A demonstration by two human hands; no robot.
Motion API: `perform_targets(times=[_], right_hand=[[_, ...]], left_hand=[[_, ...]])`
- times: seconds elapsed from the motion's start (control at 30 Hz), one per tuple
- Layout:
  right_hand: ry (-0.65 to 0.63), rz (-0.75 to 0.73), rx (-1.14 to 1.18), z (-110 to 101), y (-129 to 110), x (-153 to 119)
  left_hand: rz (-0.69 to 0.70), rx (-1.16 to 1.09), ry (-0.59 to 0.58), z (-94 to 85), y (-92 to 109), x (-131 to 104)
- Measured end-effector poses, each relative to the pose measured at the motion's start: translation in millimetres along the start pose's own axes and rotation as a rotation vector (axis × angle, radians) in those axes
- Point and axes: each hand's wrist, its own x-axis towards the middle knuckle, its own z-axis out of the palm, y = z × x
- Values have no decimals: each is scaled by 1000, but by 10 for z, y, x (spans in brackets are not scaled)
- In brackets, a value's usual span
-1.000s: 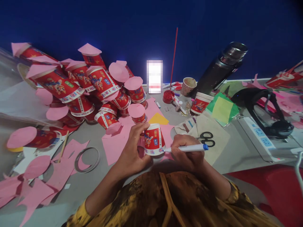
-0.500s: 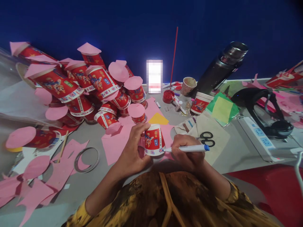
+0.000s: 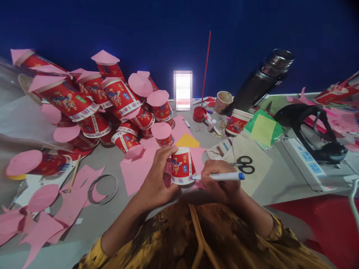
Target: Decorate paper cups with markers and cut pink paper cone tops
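My left hand is closed around a red printed paper cup, which is upside down with its white rim at the bottom. Fingers rest at its top and the thumb near the rim. A white marker with a blue end is gripped in my right hand, its tip at the flower-patterned band near the cup's lower right edge. Beneath the cup lie pink paper and a small yellow piece. Black-handled scissors lie just beyond my right hand.
Red cups with pink paper tops are piled at the left. A tape roll and pink scraps lie nearer. At the right stand a black thermos, stacked cups, a power strip and a black headset-like object.
My right hand and the marker have shifted slightly to the left, with the tip still by the cup's rim band. The cup and my left hand look nearly unmoved.
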Motion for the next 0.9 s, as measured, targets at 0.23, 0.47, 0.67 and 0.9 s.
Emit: perform_targets(times=[0.23, 0.47, 0.67, 0.9], right_hand=[[-6, -8, 6, 10, -3, -5], [-3, -6, -3, 15, 0, 8], [10, 8, 17, 15, 3, -17], [309, 101, 159, 20, 123, -137]], left_hand=[[-7, -4, 0, 9, -1, 3], [1, -21, 10, 21, -6, -5], [-25, -39, 14, 26, -17, -24], [-93, -161, 36, 77, -42, -17]])
